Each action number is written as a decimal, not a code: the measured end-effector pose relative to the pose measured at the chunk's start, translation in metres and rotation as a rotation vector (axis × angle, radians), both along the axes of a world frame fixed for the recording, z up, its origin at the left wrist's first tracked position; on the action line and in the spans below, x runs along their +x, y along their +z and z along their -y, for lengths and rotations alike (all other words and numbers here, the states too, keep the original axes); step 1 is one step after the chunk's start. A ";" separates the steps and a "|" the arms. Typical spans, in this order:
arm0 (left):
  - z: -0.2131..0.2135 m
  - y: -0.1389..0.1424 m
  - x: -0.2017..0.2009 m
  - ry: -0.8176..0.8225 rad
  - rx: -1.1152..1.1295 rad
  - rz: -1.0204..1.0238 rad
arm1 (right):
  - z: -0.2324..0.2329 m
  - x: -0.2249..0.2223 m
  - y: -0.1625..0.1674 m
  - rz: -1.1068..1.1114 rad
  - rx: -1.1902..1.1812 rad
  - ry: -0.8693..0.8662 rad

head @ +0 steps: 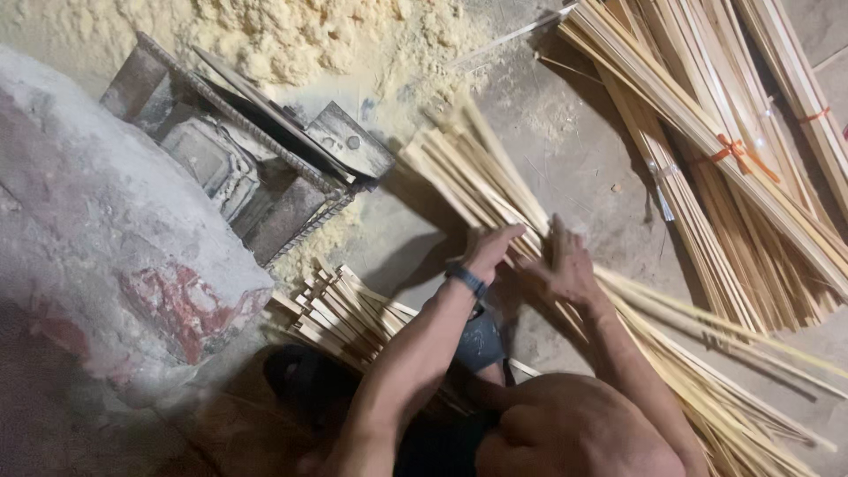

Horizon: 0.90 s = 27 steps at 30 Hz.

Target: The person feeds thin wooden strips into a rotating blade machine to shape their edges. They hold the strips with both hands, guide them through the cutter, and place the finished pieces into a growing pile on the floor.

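A loose sheaf of long pale bamboo strips [473, 181] lies slantwise on the concrete floor in front of me. My left hand [490, 250], with a dark band on its wrist, rests palm down on the strips near their middle, fingers together. Just to its right, my right hand [565, 269] presses flat on the same strips with its fingers spread. Neither hand is closed around a strip. My knees and dark shorts fill the bottom of the view.
Tied bundles of bamboo strips [733, 150] cover the right side. A stack of short strips [340, 314] lies by my left leg. A metal frame [256, 150] stands beside sawdust [291, 35], and a rough stone block [97, 238] fills the left.
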<state>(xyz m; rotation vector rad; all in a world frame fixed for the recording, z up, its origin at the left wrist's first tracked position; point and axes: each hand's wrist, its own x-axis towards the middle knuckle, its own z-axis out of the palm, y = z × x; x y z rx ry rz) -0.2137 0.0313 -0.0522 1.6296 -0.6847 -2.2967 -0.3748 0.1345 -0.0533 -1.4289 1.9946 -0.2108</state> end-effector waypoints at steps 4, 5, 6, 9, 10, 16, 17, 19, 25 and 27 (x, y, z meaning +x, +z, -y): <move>0.034 0.024 -0.032 0.168 0.098 -0.158 | 0.000 0.025 0.026 -0.301 -0.126 0.073; 0.041 0.028 -0.033 0.121 0.061 -0.185 | 0.004 0.019 0.031 -0.276 -0.049 0.002; 0.046 0.030 -0.034 0.078 0.023 -0.210 | 0.012 0.012 0.032 -0.247 0.028 -0.064; 0.053 0.037 -0.030 0.032 -0.183 -0.112 | 0.046 -0.034 0.035 -0.428 -0.113 -0.120; 0.052 0.040 -0.028 0.029 -0.264 -0.060 | 0.051 -0.044 0.038 -0.522 -0.206 -0.086; 0.011 0.056 0.033 -0.034 -0.394 -0.059 | 0.024 -0.019 0.078 -0.482 -0.319 -0.064; -0.001 0.057 0.052 -0.037 -0.407 -0.056 | 0.014 -0.001 0.085 -0.359 -0.283 -0.114; -0.024 0.064 0.100 -0.030 -0.425 -0.045 | -0.018 0.032 0.097 -0.164 -0.249 -0.109; -0.089 0.116 0.246 0.056 -0.516 0.124 | -0.123 0.103 0.079 0.286 -0.198 -0.083; -0.104 0.128 0.278 0.054 -0.547 0.205 | -0.163 0.119 0.065 0.218 -0.272 -0.158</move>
